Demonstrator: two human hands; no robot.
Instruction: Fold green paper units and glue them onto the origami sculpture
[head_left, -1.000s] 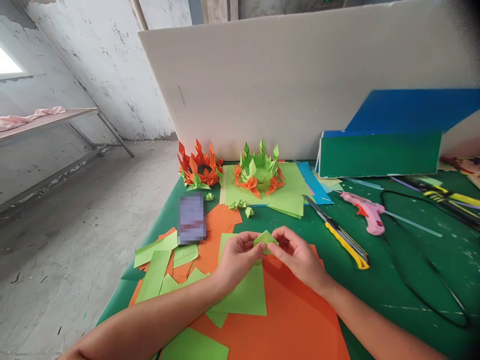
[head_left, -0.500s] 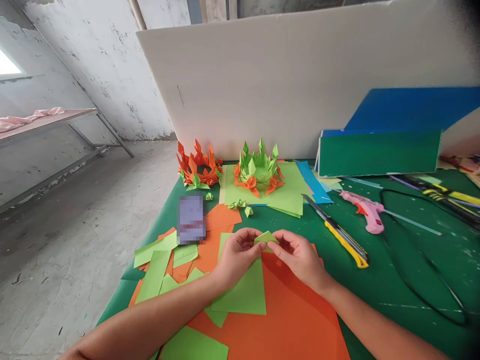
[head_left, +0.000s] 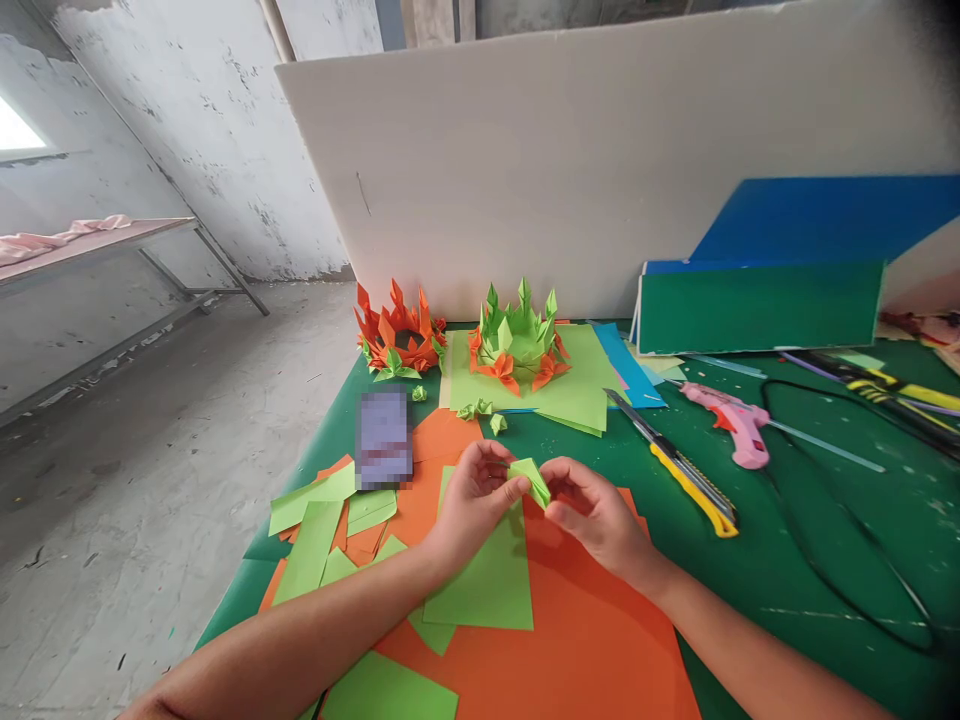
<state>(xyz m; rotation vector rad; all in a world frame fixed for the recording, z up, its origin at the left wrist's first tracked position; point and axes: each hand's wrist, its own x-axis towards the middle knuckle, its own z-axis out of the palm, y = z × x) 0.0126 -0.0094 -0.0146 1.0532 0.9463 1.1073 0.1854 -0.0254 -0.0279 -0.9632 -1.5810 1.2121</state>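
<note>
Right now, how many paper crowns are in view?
2: an orange crown on the left and a green crown to its right, on light green paper. No others show.

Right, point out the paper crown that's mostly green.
The right-hand crown in the picture, standing on green paper; the left-hand one is mostly orange.

The little folded paper [head_left: 529, 478] is light green. It has neat creases and flaps lying on top of each other, and its long edges slant down to the right. The thumb and fingers of the left hand [head_left: 480, 500] pinch it on one side. The right hand [head_left: 596, 510] is right by its other side, but it's hard to see if those fingers touch it
</note>
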